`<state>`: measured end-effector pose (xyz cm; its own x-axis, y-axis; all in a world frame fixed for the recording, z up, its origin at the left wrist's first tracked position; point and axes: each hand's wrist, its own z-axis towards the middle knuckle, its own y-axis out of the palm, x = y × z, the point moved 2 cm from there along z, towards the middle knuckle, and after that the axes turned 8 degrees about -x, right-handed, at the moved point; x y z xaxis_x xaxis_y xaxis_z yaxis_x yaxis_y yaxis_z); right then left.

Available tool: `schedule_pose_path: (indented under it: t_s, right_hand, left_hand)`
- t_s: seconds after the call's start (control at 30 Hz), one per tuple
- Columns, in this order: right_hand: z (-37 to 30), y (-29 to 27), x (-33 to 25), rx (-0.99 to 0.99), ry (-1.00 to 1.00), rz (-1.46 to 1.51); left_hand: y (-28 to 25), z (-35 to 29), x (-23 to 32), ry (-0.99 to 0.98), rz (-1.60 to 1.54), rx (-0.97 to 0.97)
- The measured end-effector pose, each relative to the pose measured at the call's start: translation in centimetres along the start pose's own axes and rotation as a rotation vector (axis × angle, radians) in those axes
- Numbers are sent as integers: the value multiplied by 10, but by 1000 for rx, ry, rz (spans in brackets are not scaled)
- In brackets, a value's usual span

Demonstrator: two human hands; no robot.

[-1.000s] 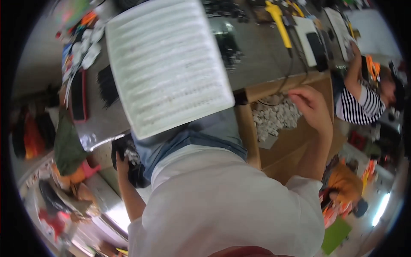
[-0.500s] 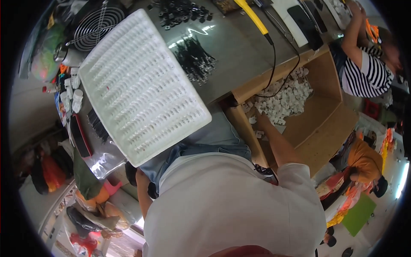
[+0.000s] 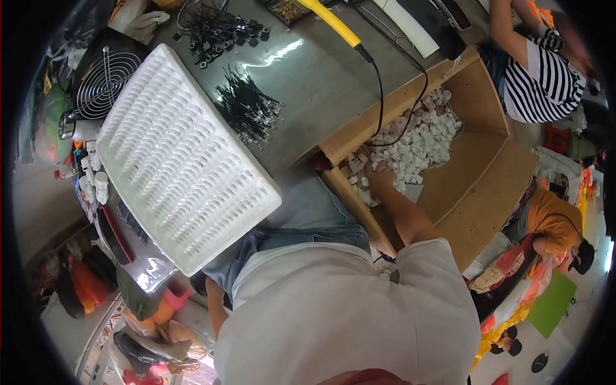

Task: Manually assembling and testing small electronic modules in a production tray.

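My right hand (image 3: 381,178) reaches into an open cardboard box (image 3: 463,196) and lies among small white plastic parts (image 3: 420,142) heaped in it. Its fingers blend into the pile, so whether they grip a part cannot be made out. Of my left arm only a piece of forearm (image 3: 215,303) shows beside my body; the left hand is out of sight. In front of me, a white ribbed plastic tray (image 3: 186,160) with rows of small slots rests slanted over the table's near edge.
On the grey table (image 3: 321,90) lie black cable bundles (image 3: 247,106), black cabled parts (image 3: 221,32) and a yellow-handled tool (image 3: 333,22), its cord hanging into the box. A metal fan guard (image 3: 108,83) stands left. A person in a striped shirt (image 3: 542,86) works at the far right.
The view has shifted, so the tray and table appear farther left and lower. My right hand stays in the box, slightly moved among the white parts.
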<state>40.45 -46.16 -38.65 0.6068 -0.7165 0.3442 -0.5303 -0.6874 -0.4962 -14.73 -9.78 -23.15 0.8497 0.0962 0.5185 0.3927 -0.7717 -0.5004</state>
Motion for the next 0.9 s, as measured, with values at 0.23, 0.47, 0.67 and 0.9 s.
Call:
schedule_pose_path:
  t_s: [0.23,0.47,0.67,0.9]
  right_hand:
    - [2,-24,6,-31,54,184]
    - [29,-30,17,-87,-83,309]
    - [12,-17,13,85,4,381]
    - [-8,-45,35,57,-112,489]
  left_hand:
    - [0,1,6,13,134,5]
    - [3,5,6,39,253,-17]
    - [2,7,0,56,352,-16]
    - [-2,2,-5,63,486,-26]
